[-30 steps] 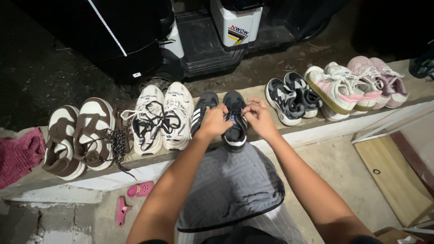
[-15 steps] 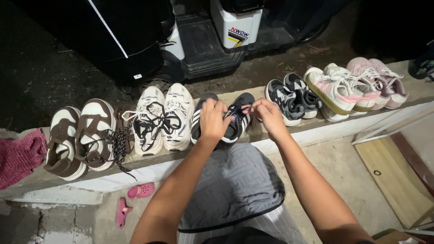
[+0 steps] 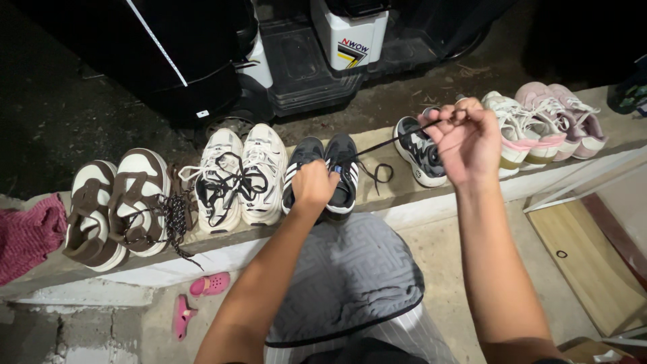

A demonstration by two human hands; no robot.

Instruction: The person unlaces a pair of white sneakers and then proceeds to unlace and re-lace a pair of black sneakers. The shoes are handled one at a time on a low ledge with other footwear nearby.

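Observation:
A pair of black sneakers with white stripes point(image 3: 342, 168) stands on a concrete ledge point(image 3: 377, 195) in front of me. My left hand point(image 3: 314, 186) presses down on the pair, gripping the right shoe near its tongue. My right hand point(image 3: 465, 138) is raised to the right and pinches a black shoelace point(image 3: 384, 143) that runs taut back to that shoe, with a loose loop lying on the ledge.
Along the ledge stand brown-and-white sneakers point(image 3: 114, 202), white sneakers with black laces point(image 3: 239, 172), black-grey sneakers point(image 3: 421, 152), white-pink sneakers point(image 3: 522, 125) and pink sneakers point(image 3: 566, 118). A pink cloth point(image 3: 27, 232) lies far left. Small pink clogs point(image 3: 195, 296) sit below. A scooter point(image 3: 303, 54) is parked behind.
My right hand has risen and swung right, drawing the black lace out taut from the shoe. My left hand stays on the black sneaker, which has settled straight again.

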